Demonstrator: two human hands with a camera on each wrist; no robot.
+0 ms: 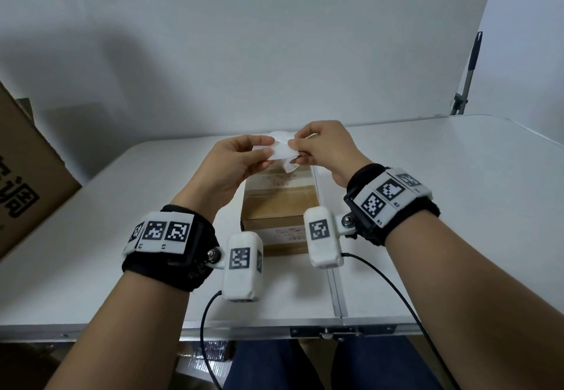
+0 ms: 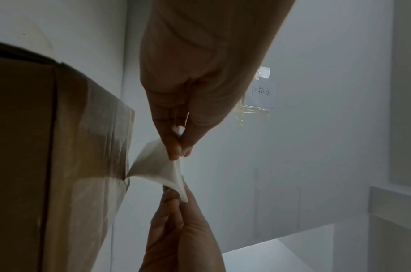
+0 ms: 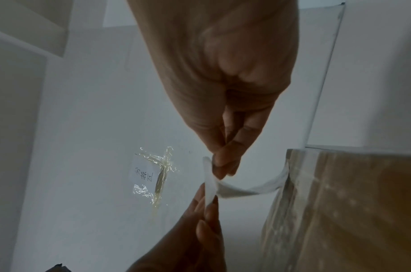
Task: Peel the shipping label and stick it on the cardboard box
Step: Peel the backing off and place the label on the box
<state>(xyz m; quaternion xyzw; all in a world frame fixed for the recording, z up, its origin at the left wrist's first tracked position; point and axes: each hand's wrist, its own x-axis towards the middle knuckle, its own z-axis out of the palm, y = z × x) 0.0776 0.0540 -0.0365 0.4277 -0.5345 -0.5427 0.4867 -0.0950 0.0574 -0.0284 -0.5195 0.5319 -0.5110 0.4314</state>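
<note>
A small brown cardboard box (image 1: 279,206), taped shut, lies lengthwise on the white table (image 1: 442,206) in front of me. Above its far end both hands hold a white shipping label (image 1: 282,149). My left hand (image 1: 270,146) pinches the label's left side between thumb and fingers. My right hand (image 1: 293,145) pinches a corner on the right, where two layers of the label (image 2: 153,165) spread apart. In the left wrist view one curled end of it reaches the edge of the box (image 2: 83,147). The right wrist view shows the label (image 3: 241,189) bowed between both pinches, next to the box (image 3: 351,202).
A large printed carton (image 1: 24,182) stands off the table's left edge. A metal pole (image 1: 467,75) leans at the back right. A taped paper note (image 3: 144,173) hangs on the wall behind. The table has a centre seam (image 1: 335,292), and cables trail from both wrist cameras.
</note>
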